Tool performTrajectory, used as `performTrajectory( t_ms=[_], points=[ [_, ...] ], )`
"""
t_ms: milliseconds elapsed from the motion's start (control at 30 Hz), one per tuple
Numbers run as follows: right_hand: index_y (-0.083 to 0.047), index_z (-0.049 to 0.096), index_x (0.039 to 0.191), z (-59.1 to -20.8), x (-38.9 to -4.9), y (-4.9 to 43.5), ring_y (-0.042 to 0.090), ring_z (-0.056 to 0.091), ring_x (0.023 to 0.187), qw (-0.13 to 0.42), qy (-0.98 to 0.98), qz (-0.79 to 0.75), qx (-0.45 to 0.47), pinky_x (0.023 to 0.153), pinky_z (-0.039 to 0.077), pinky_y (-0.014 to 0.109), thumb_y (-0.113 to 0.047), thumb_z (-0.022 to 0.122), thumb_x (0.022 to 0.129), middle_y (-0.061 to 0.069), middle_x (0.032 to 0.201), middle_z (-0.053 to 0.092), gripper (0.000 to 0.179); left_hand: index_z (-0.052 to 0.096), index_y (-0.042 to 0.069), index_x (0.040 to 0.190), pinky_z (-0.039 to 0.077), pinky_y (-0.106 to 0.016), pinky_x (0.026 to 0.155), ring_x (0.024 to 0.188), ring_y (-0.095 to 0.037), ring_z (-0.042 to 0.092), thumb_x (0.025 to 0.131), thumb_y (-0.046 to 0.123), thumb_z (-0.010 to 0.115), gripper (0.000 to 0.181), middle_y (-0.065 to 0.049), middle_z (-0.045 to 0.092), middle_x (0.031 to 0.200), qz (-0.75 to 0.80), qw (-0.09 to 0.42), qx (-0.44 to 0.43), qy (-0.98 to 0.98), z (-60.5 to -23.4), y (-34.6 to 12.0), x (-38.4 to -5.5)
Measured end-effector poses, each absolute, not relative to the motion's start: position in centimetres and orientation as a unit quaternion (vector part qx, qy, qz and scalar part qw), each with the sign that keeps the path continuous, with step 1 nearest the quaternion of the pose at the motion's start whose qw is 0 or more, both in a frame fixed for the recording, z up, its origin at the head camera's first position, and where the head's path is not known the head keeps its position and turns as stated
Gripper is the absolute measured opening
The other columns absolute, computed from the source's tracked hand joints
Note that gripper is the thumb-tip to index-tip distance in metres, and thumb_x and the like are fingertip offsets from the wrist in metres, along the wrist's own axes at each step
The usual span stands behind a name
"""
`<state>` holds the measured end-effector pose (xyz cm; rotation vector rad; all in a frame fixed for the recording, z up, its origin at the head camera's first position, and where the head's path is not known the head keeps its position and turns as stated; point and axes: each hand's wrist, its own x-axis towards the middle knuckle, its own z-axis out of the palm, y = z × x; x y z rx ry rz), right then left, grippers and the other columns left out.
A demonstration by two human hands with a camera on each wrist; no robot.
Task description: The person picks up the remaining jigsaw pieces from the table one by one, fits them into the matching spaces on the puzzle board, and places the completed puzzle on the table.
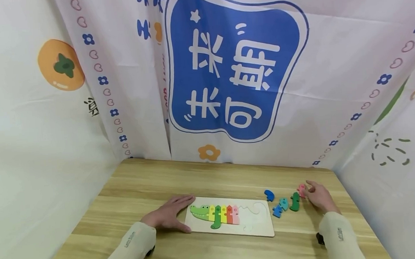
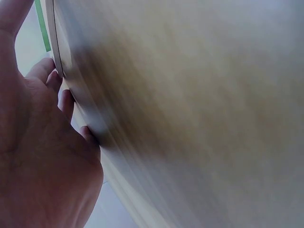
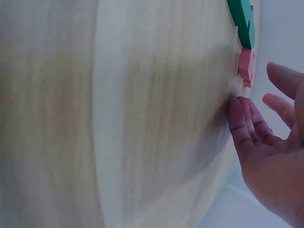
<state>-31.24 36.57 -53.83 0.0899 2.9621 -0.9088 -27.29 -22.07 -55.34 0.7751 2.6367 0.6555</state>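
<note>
A pale wooden puzzle board [image 1: 263, 227] lies on the table, its left part filled with a crocodile head [image 1: 199, 211] and several coloured body pieces. At the board's left edge rests my left hand [image 1: 169, 215], thumb and fingers spread along it. Over to the right, my right hand [image 1: 319, 198] is beside a loose pink puzzle piece [image 1: 302, 190]. In the right wrist view its fingers are extended near the pink piece, with a gap showing between. Left of that piece lie a green piece [image 1: 294, 202], a teal piece [image 1: 283, 203] and blue pieces [image 1: 269, 195].
The wooden table [image 1: 153, 177] has its back edge against a printed white cloth [image 1: 139, 109] with a large blue sign. White cloth also hangs on the left and right sides. The board's right part shows a bare outline of a tail.
</note>
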Motion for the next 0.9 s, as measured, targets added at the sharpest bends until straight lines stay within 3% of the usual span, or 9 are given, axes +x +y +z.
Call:
performTrajectory(
  t_ms=[167, 400, 733, 900],
  points=[
    [0.013, 0.041, 0.149, -54.2, -31.8, 36.2, 0.051, 0.056, 0.118, 0.03, 0.951, -0.298, 0.072, 0.1, 0.048, 0.063, -0.029, 0.053, 0.107, 0.04, 0.134, 0.054, 0.06, 0.029, 0.022, 0.165, 0.025, -0.067, 0.121, 0.157, -0.038, 0.02, 0.077, 0.065, 0.082, 0.112, -0.004, 0.024, 0.172, 0.232, 0.158, 0.27, 0.921, -55.3, -22.1, -27.3],
    [0.014, 0.06, 0.129, -54.4, -32.1, 35.9, 0.044, 0.065, 0.1, -0.003, 0.956, -0.282, 0.086, 0.091, 0.052, 0.058, -0.026, 0.061, 0.102, 0.034, 0.115, 0.067, 0.049, 0.028, 0.021, 0.165, 0.026, -0.068, 0.12, 0.157, -0.038, 0.02, 0.078, 0.064, 0.083, 0.112, -0.004, 0.024, 0.173, 0.231, 0.159, 0.274, 0.92, -55.4, -22.0, -27.4],
    [0.014, 0.064, 0.122, -54.5, -32.3, 35.2, 0.037, 0.067, 0.093, -0.019, 0.954, -0.284, 0.098, 0.086, 0.054, 0.054, -0.027, 0.072, 0.093, 0.031, 0.111, 0.071, 0.051, 0.029, 0.023, 0.165, 0.026, -0.068, 0.121, 0.157, -0.039, 0.02, 0.077, 0.065, 0.083, 0.112, -0.002, 0.024, 0.173, 0.23, 0.159, 0.265, 0.923, -55.4, -22.1, -27.3],
    [0.008, 0.071, 0.091, -54.4, -32.1, 35.3, 0.028, 0.061, 0.072, -0.031, 0.956, -0.27, 0.11, 0.067, 0.051, 0.041, -0.021, 0.071, 0.089, 0.017, 0.078, 0.07, 0.029, 0.029, 0.024, 0.165, 0.026, -0.067, 0.121, 0.158, -0.038, 0.02, 0.076, 0.067, 0.082, 0.112, 0.0, 0.025, 0.172, 0.229, 0.159, 0.266, 0.923, -55.5, -22.1, -27.3]
  ],
)
